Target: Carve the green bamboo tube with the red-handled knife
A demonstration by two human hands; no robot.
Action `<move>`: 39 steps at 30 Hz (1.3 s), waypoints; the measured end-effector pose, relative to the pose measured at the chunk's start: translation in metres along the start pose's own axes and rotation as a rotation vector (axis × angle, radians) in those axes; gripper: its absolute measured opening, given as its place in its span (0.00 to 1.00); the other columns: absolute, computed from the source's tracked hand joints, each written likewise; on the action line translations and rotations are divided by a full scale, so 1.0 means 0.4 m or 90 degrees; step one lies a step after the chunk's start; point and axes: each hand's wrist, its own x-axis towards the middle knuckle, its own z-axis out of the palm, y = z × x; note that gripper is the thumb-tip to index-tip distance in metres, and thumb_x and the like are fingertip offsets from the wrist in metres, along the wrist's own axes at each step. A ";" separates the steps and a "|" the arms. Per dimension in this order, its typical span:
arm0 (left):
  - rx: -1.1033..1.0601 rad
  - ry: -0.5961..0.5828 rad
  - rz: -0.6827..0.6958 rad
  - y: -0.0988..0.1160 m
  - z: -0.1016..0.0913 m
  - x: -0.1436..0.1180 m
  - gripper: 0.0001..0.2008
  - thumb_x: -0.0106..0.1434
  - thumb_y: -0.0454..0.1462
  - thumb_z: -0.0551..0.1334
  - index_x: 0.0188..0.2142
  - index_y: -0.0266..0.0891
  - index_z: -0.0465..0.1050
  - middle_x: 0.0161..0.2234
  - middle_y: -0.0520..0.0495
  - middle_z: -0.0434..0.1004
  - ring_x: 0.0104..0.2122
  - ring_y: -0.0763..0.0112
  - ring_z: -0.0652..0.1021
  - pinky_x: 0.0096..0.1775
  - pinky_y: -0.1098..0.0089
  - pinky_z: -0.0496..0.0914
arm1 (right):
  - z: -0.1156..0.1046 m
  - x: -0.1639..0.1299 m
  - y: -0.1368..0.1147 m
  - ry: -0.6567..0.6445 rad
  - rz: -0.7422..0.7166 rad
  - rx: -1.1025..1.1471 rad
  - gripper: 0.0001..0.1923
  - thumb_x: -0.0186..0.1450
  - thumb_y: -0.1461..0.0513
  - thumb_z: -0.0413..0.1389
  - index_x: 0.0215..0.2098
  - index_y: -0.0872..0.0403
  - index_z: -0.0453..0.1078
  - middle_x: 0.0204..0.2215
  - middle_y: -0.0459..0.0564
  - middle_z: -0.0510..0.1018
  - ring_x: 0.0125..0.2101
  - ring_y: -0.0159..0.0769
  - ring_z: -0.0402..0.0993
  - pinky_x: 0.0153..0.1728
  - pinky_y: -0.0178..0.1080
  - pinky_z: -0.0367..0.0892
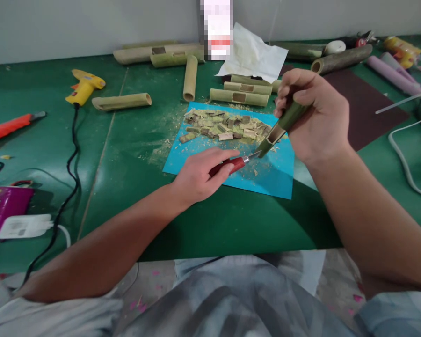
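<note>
Across a green work table (133, 154) lies a blue rectangular cutting mat (277, 178) strewn with bamboo offcuts (224, 126). Our right hand (315, 117), forearm angled in from the lower right, wraps closed around a green bamboo stick (284, 126), slanting down-left to the mat. Our left hand (199, 175) clasps a red-handled carving knife (235, 164), blade pointing right, meeting the stick's cut tip.

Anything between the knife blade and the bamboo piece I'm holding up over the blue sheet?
Nothing visible. The left hand holds the red-handled knife with its blade tip right at the cut end of the bamboo piece, which the right hand grips above the blue sheet.
</note>
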 end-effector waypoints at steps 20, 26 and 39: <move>-0.015 0.111 0.082 0.017 -0.013 -0.007 0.14 0.75 0.35 0.59 0.55 0.38 0.80 0.47 0.45 0.89 0.44 0.69 0.86 0.47 0.70 0.79 | -0.004 0.028 0.024 0.120 0.310 0.524 0.19 0.48 0.69 0.52 0.37 0.47 0.66 0.23 0.36 0.68 0.22 0.28 0.57 0.25 0.32 0.61; 0.024 0.127 0.024 0.022 -0.012 -0.008 0.16 0.77 0.38 0.57 0.55 0.38 0.81 0.47 0.45 0.89 0.44 0.68 0.86 0.48 0.68 0.80 | -0.006 0.012 0.028 0.028 0.149 0.380 0.17 0.47 0.66 0.58 0.35 0.47 0.68 0.26 0.38 0.66 0.22 0.30 0.53 0.25 0.38 0.57; 0.040 0.059 0.016 0.020 -0.003 0.000 0.15 0.78 0.37 0.57 0.56 0.37 0.80 0.47 0.44 0.88 0.44 0.68 0.85 0.49 0.68 0.79 | 0.047 -0.061 -0.016 -0.120 -0.126 0.104 0.09 0.59 0.66 0.56 0.31 0.49 0.79 0.21 0.43 0.71 0.19 0.32 0.60 0.21 0.40 0.56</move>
